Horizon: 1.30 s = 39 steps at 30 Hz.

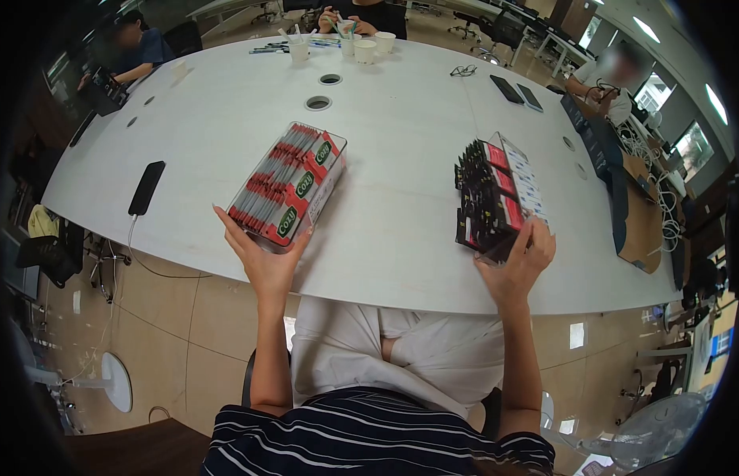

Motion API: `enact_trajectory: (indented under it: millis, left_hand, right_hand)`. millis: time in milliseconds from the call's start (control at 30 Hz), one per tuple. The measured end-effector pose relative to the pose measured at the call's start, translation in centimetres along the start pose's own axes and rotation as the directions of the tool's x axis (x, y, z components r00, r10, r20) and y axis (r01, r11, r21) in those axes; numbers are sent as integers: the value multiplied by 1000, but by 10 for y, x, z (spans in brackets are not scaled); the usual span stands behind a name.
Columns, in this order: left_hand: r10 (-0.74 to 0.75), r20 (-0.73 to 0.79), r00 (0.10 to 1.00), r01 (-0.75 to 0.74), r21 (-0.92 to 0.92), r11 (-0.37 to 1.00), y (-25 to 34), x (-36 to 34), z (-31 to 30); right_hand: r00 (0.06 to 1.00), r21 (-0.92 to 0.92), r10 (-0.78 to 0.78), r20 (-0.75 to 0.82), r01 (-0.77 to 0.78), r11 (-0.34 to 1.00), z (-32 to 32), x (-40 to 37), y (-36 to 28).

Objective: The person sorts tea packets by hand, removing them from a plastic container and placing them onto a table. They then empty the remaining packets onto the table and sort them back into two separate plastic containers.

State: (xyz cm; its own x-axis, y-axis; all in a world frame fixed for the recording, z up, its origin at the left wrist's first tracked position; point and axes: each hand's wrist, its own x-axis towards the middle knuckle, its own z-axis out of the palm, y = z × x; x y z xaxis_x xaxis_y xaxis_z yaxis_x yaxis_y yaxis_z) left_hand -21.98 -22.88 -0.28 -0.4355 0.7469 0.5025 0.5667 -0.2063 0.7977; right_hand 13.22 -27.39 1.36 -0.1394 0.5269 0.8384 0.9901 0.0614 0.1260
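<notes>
My left hand (266, 258) grips the near end of a clear plastic box, its fingers along the left side and thumb at the right. The box holds tightly packed red-and-silver Cozy sachets (286, 186), lying at a slant on the white table (385, 214). My right hand (519, 258) is closed round the near end of a second clear box (519, 170). Black and red packets (488, 194) fill its left part, and white-and-blue ones stand along its right side. The two boxes are well apart.
A phone (146, 188) with a white cable lies left. Paper cups (299, 51) and pens stand at the far side. Glasses (464, 71) and two phones (507, 90) lie far right. An open cardboard box (635, 214) with cables edges the right. Other people sit around the table.
</notes>
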Motion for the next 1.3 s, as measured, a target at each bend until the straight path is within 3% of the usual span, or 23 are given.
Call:
enact_trajectory:
  millis: [433, 533, 767, 867, 1067, 1233, 1300]
  left_hand:
    - [22, 7, 1000, -22, 1, 1000, -1, -1, 0]
    - [8, 11, 1000, -8, -12, 1000, 1, -1, -1]
    - [23, -12, 1000, -22, 79, 997, -2, -1, 1]
    - [29, -9, 1000, -29, 2, 1000, -5, 0, 0]
    - [31, 38, 999, -37, 152, 988, -3, -2, -2]
    - [29, -1, 1000, -28, 29, 999, -6, 4, 7]
    - [-1, 13, 1000, 0, 85, 996, -3, -1, 3]
  right_hand:
    - [959, -74, -265, 97, 273, 959, 18, 13, 9]
    - [958, -51, -255, 128, 263, 963, 19, 12, 19]
    - [934, -169, -322, 153, 346, 923, 18, 9, 50]
    - [893, -272, -415, 173, 448, 852, 17, 11, 72]
    - [877, -321, -437, 203, 481, 816, 11, 7, 121]
    - [892, -436, -438, 112, 441, 785, 11, 15, 174]
    - [912, -430, -383, 149, 408, 805, 0, 8, 188]
